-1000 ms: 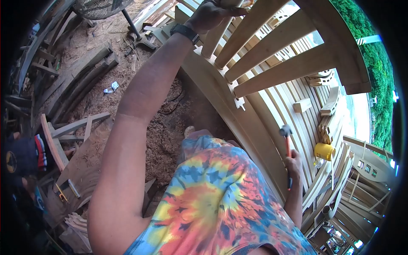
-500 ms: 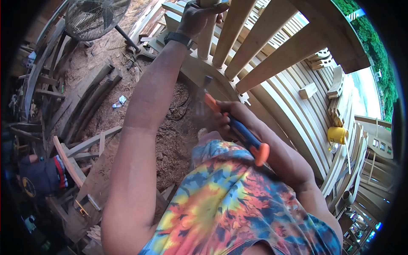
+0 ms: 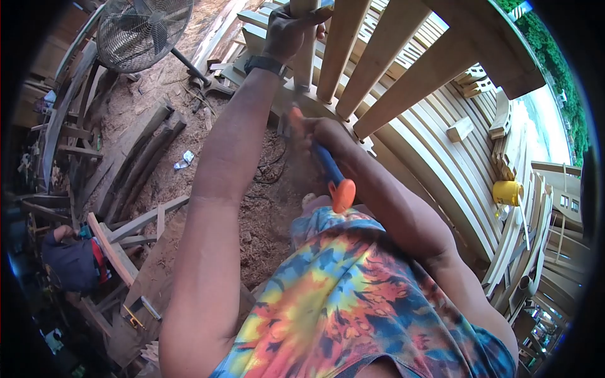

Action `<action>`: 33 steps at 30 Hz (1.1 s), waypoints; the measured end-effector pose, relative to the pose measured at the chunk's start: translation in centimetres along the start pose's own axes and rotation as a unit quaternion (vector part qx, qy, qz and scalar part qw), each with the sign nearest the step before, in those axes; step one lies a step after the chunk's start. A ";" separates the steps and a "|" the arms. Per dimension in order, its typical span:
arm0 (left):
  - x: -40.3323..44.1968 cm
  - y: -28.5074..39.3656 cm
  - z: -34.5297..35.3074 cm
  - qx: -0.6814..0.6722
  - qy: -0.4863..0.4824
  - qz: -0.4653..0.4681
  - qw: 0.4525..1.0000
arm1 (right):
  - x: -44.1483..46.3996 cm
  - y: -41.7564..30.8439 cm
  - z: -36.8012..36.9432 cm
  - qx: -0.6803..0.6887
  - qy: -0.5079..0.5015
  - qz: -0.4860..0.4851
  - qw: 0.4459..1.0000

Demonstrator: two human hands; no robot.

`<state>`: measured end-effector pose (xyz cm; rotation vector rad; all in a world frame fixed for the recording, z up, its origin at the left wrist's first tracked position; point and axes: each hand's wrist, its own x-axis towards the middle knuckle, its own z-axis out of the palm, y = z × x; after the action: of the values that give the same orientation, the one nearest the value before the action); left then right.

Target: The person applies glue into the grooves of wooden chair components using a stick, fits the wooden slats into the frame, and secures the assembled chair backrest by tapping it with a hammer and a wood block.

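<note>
My left hand point(image 3: 288, 33), with a dark watch on its wrist, is wrapped round an upright wooden slat point(image 3: 305, 60) near the top of the view. In my right hand point(image 3: 318, 133) is a hammer with a blue and orange handle point(image 3: 328, 167). The hammer's head is smeared by motion, close to the foot of the held slat and the curved wooden rail point(image 3: 321, 108). I cannot tell whether it touches. More slats point(image 3: 384, 60) stand in the rail to the right, joined at their upper ends to a thick wooden piece point(image 3: 513, 66).
A large fan point(image 3: 145, 31) stands at upper left. Wood offcuts point(image 3: 135, 151) lie on the sawdust-covered ground. Stacked slatted frames point(image 3: 435, 170) fill the right, with a wood block point(image 3: 460, 129) and a yellow container point(image 3: 507, 193). Another person point(image 3: 72, 261) is at lower left.
My right hand and the hammer have moved up and left, towards the foot of the held slat. My left hand still grips the slat. The view has shifted slightly.
</note>
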<state>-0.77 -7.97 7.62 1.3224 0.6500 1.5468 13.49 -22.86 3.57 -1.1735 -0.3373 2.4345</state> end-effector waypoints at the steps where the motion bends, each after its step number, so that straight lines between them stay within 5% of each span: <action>1: -0.1 0.1 0.2 -0.002 0.000 -0.001 1.000 | -0.7 0.4 0.3 -0.045 0.011 -0.002 0.999; 6: -0.2 0.5 0.0 0.018 -0.003 0.008 1.000 | -0.2 0.7 -0.2 -0.027 0.033 -0.012 0.999; 9: 0.3 -0.2 -0.3 0.027 0.001 -0.004 1.000 | -0.7 1.3 0.6 -0.208 0.152 -0.075 0.963; 12: 0.2 -0.2 -0.3 0.023 0.002 0.008 1.000 | -3.7 1.6 -0.9 -0.320 0.139 -0.014 0.937; 17: 0.5 -0.2 -0.4 0.026 -0.015 0.027 0.999 | -8.8 1.9 -6.0 -0.465 0.077 -0.074 0.879; 22: 0.4 0.1 -0.5 0.054 -0.015 0.028 0.998 | -18.0 1.8 -8.8 -0.532 0.156 -0.114 0.825; 24: 0.0 0.2 -0.1 0.039 -0.004 0.035 0.999 | -20.7 1.2 -10.5 -0.513 0.188 -0.039 0.837; 28: 0.1 -0.2 -0.7 0.024 -0.003 0.031 0.999 | -24.4 1.7 -12.9 -0.495 0.282 -0.052 0.820; 30: 0.2 -0.1 -0.5 0.011 -0.004 0.031 0.999 | -25.6 1.3 -15.5 -0.448 0.295 -0.126 0.835; 33: 0.3 -0.1 -0.2 0.015 0.000 0.028 0.999 | -28.5 -2.1 -14.5 -0.453 0.348 -0.268 0.776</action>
<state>-0.93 -7.57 7.61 1.3738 0.6416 1.5878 41.40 -33.70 15.04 -1.8890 -1.4489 1.1497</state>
